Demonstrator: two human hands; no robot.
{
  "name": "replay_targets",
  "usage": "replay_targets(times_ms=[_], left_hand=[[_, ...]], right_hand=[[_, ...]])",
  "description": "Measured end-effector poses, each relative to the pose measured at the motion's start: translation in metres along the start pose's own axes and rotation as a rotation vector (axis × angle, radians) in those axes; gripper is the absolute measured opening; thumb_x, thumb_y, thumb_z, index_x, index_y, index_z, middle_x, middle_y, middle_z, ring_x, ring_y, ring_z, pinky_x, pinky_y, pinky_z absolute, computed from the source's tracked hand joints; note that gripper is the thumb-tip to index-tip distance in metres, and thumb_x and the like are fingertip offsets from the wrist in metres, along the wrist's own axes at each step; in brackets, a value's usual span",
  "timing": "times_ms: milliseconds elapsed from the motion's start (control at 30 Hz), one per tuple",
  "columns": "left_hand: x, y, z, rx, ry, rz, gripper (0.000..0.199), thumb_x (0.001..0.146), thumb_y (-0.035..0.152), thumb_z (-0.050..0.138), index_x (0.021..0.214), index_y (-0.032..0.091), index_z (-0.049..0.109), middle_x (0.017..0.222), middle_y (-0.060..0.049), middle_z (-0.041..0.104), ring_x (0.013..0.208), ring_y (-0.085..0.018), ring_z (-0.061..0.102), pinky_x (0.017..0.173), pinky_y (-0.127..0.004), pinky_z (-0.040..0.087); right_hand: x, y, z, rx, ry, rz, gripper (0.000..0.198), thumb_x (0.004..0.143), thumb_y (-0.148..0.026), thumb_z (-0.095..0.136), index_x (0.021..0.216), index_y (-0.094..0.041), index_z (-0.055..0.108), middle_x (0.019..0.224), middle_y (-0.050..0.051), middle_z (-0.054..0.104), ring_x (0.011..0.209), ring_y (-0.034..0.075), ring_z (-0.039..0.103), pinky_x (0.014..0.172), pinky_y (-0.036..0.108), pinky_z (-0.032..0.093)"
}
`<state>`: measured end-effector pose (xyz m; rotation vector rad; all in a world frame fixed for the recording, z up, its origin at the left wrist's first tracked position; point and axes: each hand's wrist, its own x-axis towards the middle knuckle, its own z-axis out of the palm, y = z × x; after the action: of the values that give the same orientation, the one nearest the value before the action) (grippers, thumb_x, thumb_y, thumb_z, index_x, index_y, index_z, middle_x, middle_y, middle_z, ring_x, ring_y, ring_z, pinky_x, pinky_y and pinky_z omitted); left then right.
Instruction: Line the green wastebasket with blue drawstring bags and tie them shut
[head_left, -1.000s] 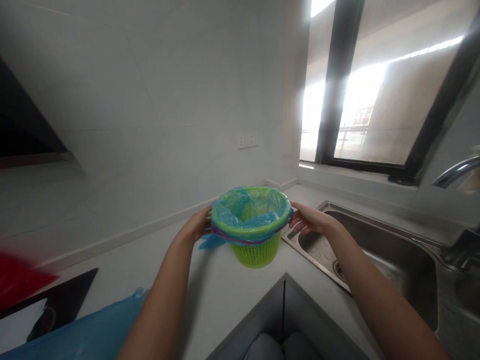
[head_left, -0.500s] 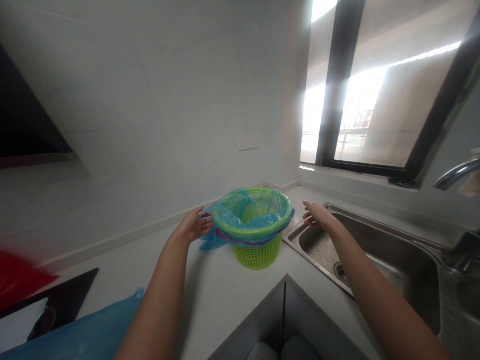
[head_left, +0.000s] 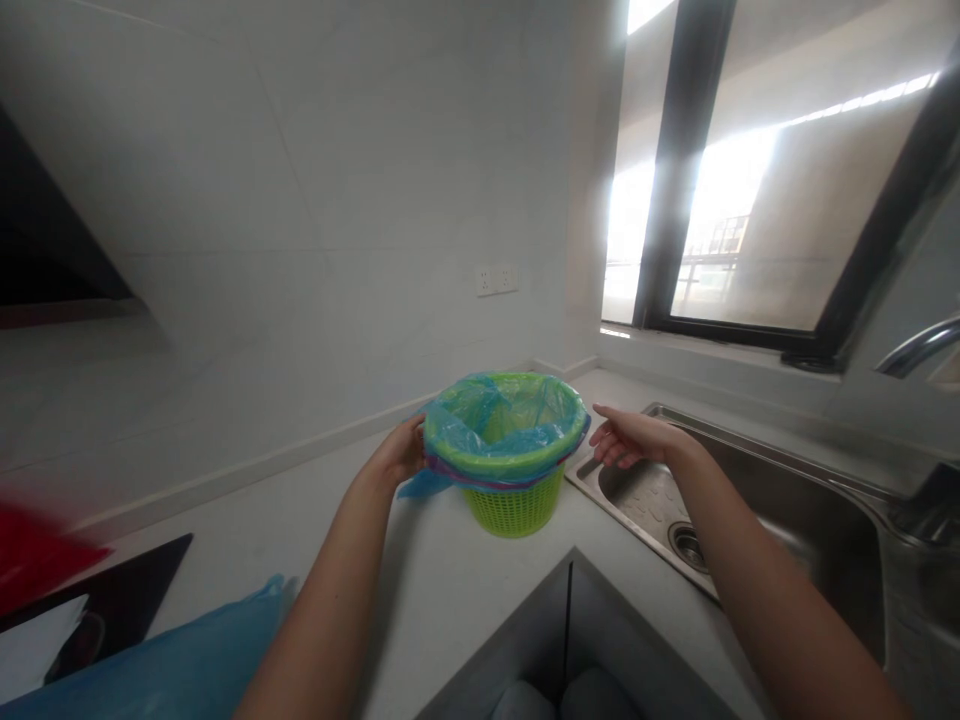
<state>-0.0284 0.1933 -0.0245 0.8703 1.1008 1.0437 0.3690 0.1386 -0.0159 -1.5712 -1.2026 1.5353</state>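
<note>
My left hand now meets the basket, grip unclear; my right hand, loosely spread, hangs closer beside it.

The basket, green and mesh-sided, stood upright between the left hand, at its rim, and the right hand, just apart. The bag, blue and see-through, lined it, folded outward over the rim.

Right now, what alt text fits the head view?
A round green plastic mesh basket, lined with a translucent blue bag, stands on a white counter; the left hand is at its rim, the right hand slightly apart.
</note>
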Motion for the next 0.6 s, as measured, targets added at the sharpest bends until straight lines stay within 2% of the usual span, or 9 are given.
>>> replay_targets(times_ms=[67, 133, 233, 300, 400, 500, 600], left_hand=[[0.003, -0.005, 0.002, 0.014, -0.071, -0.017, 0.021, 0.079, 0.034, 0.066, 0.089, 0.016, 0.068, 0.080, -0.013, 0.071, 0.067, -0.026, 0.068, 0.061, -0.037, 0.058], [0.006, -0.009, 0.000, 0.023, -0.085, -0.025, 0.018, 0.076, 0.030, 0.069, 0.087, 0.016, 0.068, 0.080, -0.013, 0.071, 0.067, -0.026, 0.067, 0.061, -0.036, 0.058], [0.007, -0.012, -0.002, 0.034, -0.078, -0.028, 0.018, 0.073, 0.027, 0.072, 0.087, 0.016, 0.067, 0.078, -0.011, 0.071, 0.067, -0.025, 0.067, 0.061, -0.035, 0.058], [0.006, -0.012, -0.001, 0.035, -0.089, -0.041, 0.019, 0.073, 0.027, 0.073, 0.087, 0.016, 0.067, 0.078, -0.011, 0.070, 0.067, -0.024, 0.067, 0.061, -0.034, 0.057], [0.002, -0.009, 0.002, 0.022, -0.114, -0.070, 0.019, 0.074, 0.027, 0.074, 0.087, 0.016, 0.067, 0.079, -0.011, 0.071, 0.067, -0.023, 0.067, 0.061, -0.033, 0.058], [-0.005, 0.001, 0.003, -0.034, -0.121, -0.072, 0.015, 0.078, 0.026, 0.072, 0.089, 0.015, 0.068, 0.082, -0.011, 0.071, 0.067, -0.023, 0.067, 0.063, -0.034, 0.059], [-0.015, 0.013, 0.002, -0.118, -0.122, -0.045, 0.015, 0.085, 0.027, 0.066, 0.091, 0.014, 0.069, 0.081, -0.010, 0.071, 0.066, -0.021, 0.068, 0.063, -0.033, 0.060]], right_hand=[[0.008, 0.001, 0.011, 0.087, 0.076, -0.063, 0.050, 0.097, -0.058, 0.049, 0.083, -0.013, 0.063, 0.073, 0.013, 0.073, 0.052, 0.016, 0.066, 0.041, 0.023, 0.049], [0.020, 0.005, 0.023, 0.222, 0.091, -0.089, 0.042, 0.099, -0.050, 0.048, 0.080, -0.015, 0.059, 0.068, 0.009, 0.069, 0.049, 0.014, 0.063, 0.042, 0.022, 0.048], [0.036, 0.014, 0.037, 0.471, -0.008, -0.057, 0.039, 0.101, -0.044, 0.043, 0.074, -0.017, 0.053, 0.060, 0.004, 0.063, 0.046, 0.012, 0.059, 0.044, 0.021, 0.046], [0.042, 0.018, 0.042, 0.563, -0.046, -0.035, 0.041, 0.101, -0.043, 0.040, 0.071, -0.017, 0.050, 0.055, 0.001, 0.057, 0.044, 0.011, 0.054, 0.044, 0.020, 0.044], [0.039, 0.017, 0.042, 0.604, -0.102, -0.028, 0.045, 0.101, -0.048, 0.039, 0.069, -0.017, 0.050, 0.053, 0.001, 0.055, 0.043, 0.010, 0.051, 0.043, 0.019, 0.041], [0.026, 0.008, 0.035, 0.668, -0.209, -0.059, 0.048, 0.100, -0.054, 0.041, 0.072, -0.017, 0.054, 0.056, 0.002, 0.058, 0.046, 0.012, 0.055, 0.043, 0.020, 0.043], [0.014, -0.004, 0.030, 0.719, -0.223, -0.142, 0.031, 0.100, -0.037, 0.053, 0.077, -0.016, 0.057, 0.057, 0.000, 0.062, 0.046, 0.009, 0.056, 0.044, 0.016, 0.044]])
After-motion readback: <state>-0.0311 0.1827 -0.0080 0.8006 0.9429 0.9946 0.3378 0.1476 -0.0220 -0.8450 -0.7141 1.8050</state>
